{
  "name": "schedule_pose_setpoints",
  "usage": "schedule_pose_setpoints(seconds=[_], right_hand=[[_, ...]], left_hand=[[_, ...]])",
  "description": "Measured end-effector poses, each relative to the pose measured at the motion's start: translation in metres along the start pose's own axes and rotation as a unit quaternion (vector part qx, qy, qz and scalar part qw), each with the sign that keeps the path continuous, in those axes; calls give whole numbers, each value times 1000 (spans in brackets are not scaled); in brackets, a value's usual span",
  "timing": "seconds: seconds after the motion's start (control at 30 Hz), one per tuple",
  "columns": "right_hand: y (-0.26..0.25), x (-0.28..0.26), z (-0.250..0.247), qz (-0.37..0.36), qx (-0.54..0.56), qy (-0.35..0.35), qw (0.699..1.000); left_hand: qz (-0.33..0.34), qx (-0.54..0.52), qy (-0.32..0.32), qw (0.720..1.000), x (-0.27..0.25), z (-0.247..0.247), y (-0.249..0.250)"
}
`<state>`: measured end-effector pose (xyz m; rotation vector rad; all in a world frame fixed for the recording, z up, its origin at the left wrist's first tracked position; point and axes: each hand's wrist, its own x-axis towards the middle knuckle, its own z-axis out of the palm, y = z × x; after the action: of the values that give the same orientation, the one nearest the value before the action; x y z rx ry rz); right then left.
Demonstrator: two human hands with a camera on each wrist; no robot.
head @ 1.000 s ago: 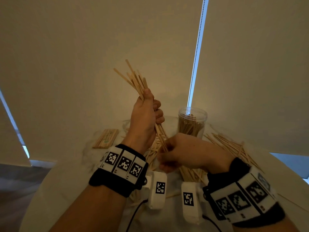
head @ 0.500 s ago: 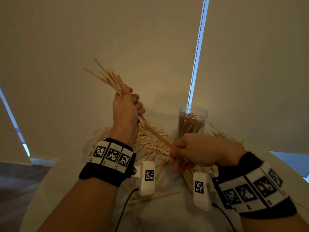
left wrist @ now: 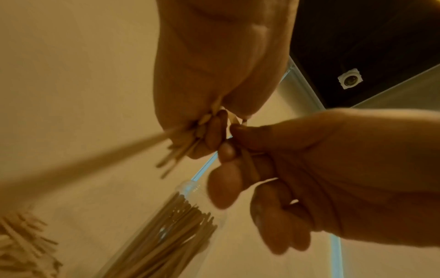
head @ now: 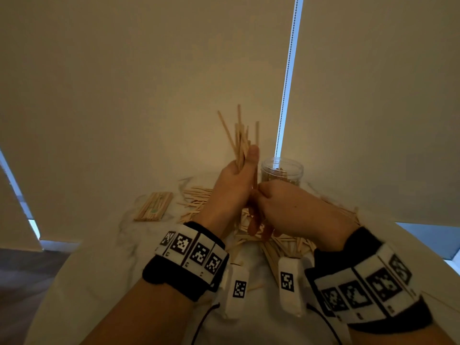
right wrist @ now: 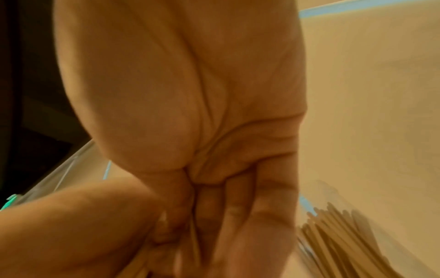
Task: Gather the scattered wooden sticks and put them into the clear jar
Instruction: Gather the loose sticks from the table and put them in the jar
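1. Head view: your left hand (head: 232, 190) grips a bundle of sticks (head: 240, 143) at frame centre; your right hand (head: 293, 210) pinches their lower ends. The clear jar (head: 282, 171) stands just behind.
2. Left wrist view: loose sticks (left wrist: 21, 244) lie at lower left.
3. Right wrist view: the jar sits at lower right.

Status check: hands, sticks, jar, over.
Left hand grips upright stick bundle. Right hand pinches its lower ends. Clear jar open behind, part-filled. Loose sticks on table.
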<state>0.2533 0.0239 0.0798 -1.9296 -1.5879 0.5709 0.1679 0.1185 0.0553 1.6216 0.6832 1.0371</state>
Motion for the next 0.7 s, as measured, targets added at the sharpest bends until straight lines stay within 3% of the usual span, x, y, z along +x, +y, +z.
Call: schedule_pose_setpoints(seconds=[0.13,0.27,0.4,0.47,0.57,0.7], right_hand=[[1,0,7,-5,-67,22,997],[5,4,6,-3,-79,7,997],[15,6,-11,27,-83,-12,996],[24,10,-25,48,-71,92,992],[28,8,-38,55,87,281,954],[21,-1,-42,-31,144,375,915]], left_hand=[[52,34,-49,997,-2,0,-4],[89,55,-52,993,0,0,-8],[82,73,-57,992,4,-3,-13],[56,54,-114,990,2,-3,-12],[34,30,-218,975,-8,3,-6],[65,138,-293,944,-19,9,-1]])
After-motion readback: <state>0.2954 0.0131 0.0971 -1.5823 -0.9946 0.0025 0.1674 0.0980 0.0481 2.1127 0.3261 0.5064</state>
